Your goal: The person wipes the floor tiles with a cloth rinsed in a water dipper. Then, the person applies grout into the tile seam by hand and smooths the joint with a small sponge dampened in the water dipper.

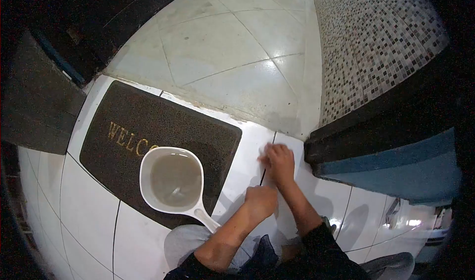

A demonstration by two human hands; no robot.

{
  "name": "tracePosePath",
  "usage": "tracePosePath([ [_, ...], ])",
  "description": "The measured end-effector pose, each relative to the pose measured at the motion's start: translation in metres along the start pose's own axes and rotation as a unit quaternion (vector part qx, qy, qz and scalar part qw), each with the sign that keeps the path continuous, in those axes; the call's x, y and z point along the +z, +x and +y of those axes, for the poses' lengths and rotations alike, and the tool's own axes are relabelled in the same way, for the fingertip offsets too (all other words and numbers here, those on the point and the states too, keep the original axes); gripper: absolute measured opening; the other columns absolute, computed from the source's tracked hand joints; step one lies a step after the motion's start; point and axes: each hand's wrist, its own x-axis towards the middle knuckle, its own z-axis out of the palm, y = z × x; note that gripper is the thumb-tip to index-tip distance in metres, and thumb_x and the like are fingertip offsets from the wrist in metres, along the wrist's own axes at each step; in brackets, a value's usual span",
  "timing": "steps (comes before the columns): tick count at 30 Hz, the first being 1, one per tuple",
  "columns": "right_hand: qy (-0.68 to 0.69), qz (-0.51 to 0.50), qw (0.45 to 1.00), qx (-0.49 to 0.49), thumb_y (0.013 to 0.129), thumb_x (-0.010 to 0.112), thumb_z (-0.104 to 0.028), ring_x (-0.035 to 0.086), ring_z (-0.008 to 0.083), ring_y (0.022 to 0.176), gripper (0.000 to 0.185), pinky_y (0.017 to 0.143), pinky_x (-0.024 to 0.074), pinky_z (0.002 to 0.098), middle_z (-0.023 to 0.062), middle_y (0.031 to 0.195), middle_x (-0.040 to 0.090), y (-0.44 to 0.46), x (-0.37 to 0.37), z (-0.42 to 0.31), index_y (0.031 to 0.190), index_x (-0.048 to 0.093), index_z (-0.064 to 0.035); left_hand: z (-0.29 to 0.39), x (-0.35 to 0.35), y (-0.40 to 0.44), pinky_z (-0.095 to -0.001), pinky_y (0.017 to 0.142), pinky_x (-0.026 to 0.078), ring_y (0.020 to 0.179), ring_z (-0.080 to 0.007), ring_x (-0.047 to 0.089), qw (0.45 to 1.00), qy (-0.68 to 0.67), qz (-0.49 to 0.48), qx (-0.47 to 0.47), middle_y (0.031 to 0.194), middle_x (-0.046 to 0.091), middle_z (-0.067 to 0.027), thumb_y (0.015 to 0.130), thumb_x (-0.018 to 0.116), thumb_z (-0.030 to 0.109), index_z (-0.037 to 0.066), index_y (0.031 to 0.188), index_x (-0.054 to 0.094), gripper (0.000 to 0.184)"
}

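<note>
My left hand (261, 202) is closed in a fist just above the white floor tiles, its fingers turned away so that anything inside is hidden. Slightly further forward and to the right, my right hand (278, 162) reaches down near a dark tile joint, its fingers bent and smeared by motion. To the left of both hands, a white water dipper (145, 186) holds cloudy greyish water. Its handle points towards my left forearm, which hides the end. The dipper overlaps the dark doormat (118, 109) in view, covering part of its gold "WELCOME" lettering.
Beyond the mat lies a lower-looking, stained floor of large pale tiles (217, 42). A small-tile mosaic wall (376, 47) rises at the right, with a blue panel (396, 166) below it. Dark furniture (42, 99) stands at the left.
</note>
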Motion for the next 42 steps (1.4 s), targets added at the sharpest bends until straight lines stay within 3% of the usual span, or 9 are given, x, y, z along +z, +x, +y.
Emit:
tracePosePath([
  [7,-0.014,0.032,0.997,0.065,0.067,0.069,-0.02,0.053,0.0273,0.094,0.035,0.077,0.0399,0.0397,0.0073,0.103,0.06,0.039,0.008,0.015,0.098,0.06,-0.0067,-0.004,0.008,-0.01,-0.0452,0.07,0.049,0.084,-0.0328,0.061,0.999,0.009,0.043,0.012,0.09,0.061,-0.0157,0.083,0.054,0.029,0.004,0.096,0.059,0.028],
  [11,0.009,-0.033,0.999,0.025,0.066,0.069,-0.016,0.053,0.028,0.094,0.035,0.081,0.0427,0.0402,0.0072,0.104,0.06,0.012,0.002,0.005,0.099,0.06,-0.0064,-0.002,-0.003,-0.01,-0.0451,0.07,0.049,0.083,-0.0325,0.061,0.999,0.014,0.03,-0.01,0.089,0.061,-0.0152,0.082,0.055,0.028,0.005,0.097,0.059,0.028],
  [17,0.022,0.029,0.999,0.011,0.068,0.065,-0.005,0.053,0.0324,0.092,0.029,0.079,0.0446,0.0394,0.0123,0.101,0.061,0.025,-0.002,0.006,0.096,0.061,-0.001,-0.004,0.005,-0.011,-0.0457,0.07,0.049,0.083,-0.0321,0.062,0.999,0.02,0.044,-0.006,0.09,0.062,-0.0154,0.081,0.057,0.027,0.004,0.095,0.059,0.027],
  [20,0.028,0.02,0.999,0.036,0.068,0.065,-0.004,0.053,0.0327,0.089,0.028,0.079,0.0449,0.0387,0.0115,0.103,0.06,0.04,0.003,0.01,0.095,0.061,-0.0009,-0.007,0.005,-0.014,-0.0453,0.068,0.049,0.082,-0.0318,0.062,0.997,0.012,0.078,0.003,0.09,0.062,-0.0153,0.08,0.057,0.027,0.004,0.094,0.06,0.026],
  [26,0.054,-0.07,0.996,0.023,0.069,0.066,-0.008,0.052,0.0311,0.089,0.026,0.078,0.0452,0.0371,0.0064,0.109,0.059,-0.005,-0.004,-0.003,0.095,0.061,-0.0056,-0.004,0.002,-0.004,-0.0449,0.07,0.049,0.084,-0.0314,0.061,0.999,0.014,0.014,-0.036,0.09,0.061,-0.0148,0.081,0.056,0.03,0.004,0.097,0.06,0.03],
  [29,-0.021,0.005,0.999,0.03,0.069,0.065,-0.007,0.052,0.032,0.086,0.029,0.076,0.0447,0.0385,0.0085,0.102,0.061,0.031,0.005,0.011,0.097,0.06,-0.0045,-0.006,0.005,-0.013,-0.0444,0.071,0.049,0.086,-0.0309,0.061,0.998,0.018,0.057,-0.008,0.091,0.061,-0.0153,0.081,0.056,0.029,0.005,0.094,0.061,0.028],
  [32,0.009,0.02,0.999,0.048,0.069,0.065,-0.006,0.052,0.033,0.085,0.03,0.076,0.0439,0.0395,0.0101,0.097,0.061,0.041,0.007,0.008,0.098,0.059,-0.0034,-0.008,0.002,-0.016,-0.0442,0.07,0.049,0.084,-0.0304,0.061,0.997,0.021,0.066,-0.029,0.091,0.062,-0.0154,0.08,0.057,0.029,0.005,0.089,0.063,0.026],
  [38,0.074,-0.039,0.996,0.031,0.068,0.067,-0.009,0.053,0.0309,0.082,0.022,0.075,0.0443,0.0376,0.0099,0.102,0.061,-0.007,-0.006,-0.007,0.089,0.062,-0.0032,-0.007,-0.004,-0.012,-0.0449,0.071,0.048,0.085,-0.0298,0.061,0.999,0.022,0.01,-0.049,0.088,0.062,-0.0148,0.081,0.057,0.03,0.004,0.087,0.064,0.028],
  [42,-0.028,-0.004,0.998,0.057,0.072,0.063,-0.011,0.051,0.0317,0.086,0.022,0.076,0.044,0.0388,0.0115,0.101,0.059,0.034,0.0,0.006,0.092,0.059,-0.0032,-0.01,0.004,-0.017,-0.0447,0.07,0.048,0.083,-0.0304,0.062,0.998,0.021,0.046,-0.03,0.087,0.063,-0.0146,0.08,0.056,0.028,0.004,0.084,0.065,0.026],
])
